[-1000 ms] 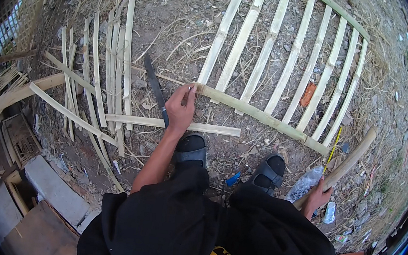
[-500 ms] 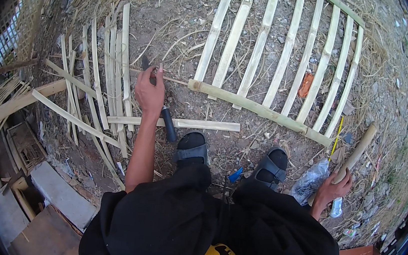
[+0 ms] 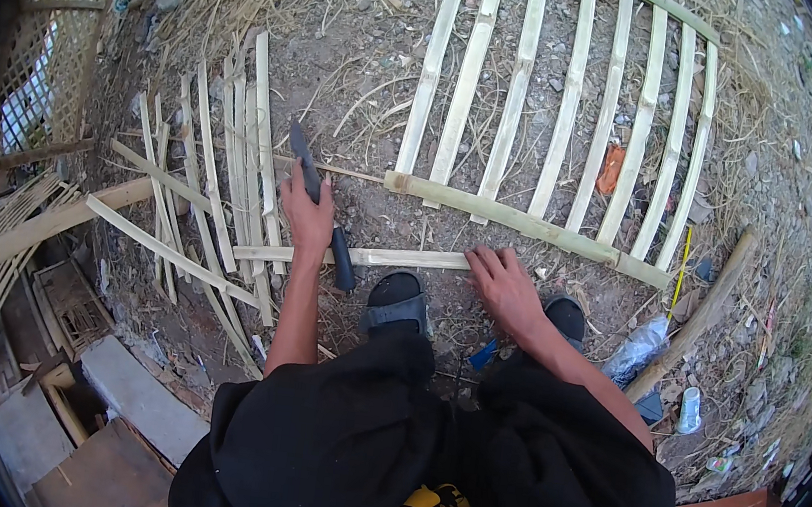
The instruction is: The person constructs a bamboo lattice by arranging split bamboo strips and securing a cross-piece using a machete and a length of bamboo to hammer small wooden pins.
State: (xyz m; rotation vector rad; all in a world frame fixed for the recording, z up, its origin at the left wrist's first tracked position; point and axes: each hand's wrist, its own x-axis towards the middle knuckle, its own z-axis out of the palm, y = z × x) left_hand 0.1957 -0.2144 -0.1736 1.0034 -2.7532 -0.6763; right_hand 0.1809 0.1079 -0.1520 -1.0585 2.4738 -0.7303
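I squat over bare ground. My left hand is closed around a long knife; the dark blade points away to the upper left and the black handle sticks out toward my left foot. A loose bamboo slat lies crosswise in front of my feet. My right hand rests flat on the slat's right end with fingers spread. Just beyond lies a bamboo panel, several upright slats fixed to a thick crossbar.
A pile of split bamboo slats lies to the left, beside a lattice fence. Concrete blocks sit at lower left. A wooden pole, a plastic bottle and a cup lie to the right. My sandalled feet are under me.
My right hand left the wooden pole at the right and came in onto the slat's end. My left hand moved left from the panel's corner to the knife and closed on it.
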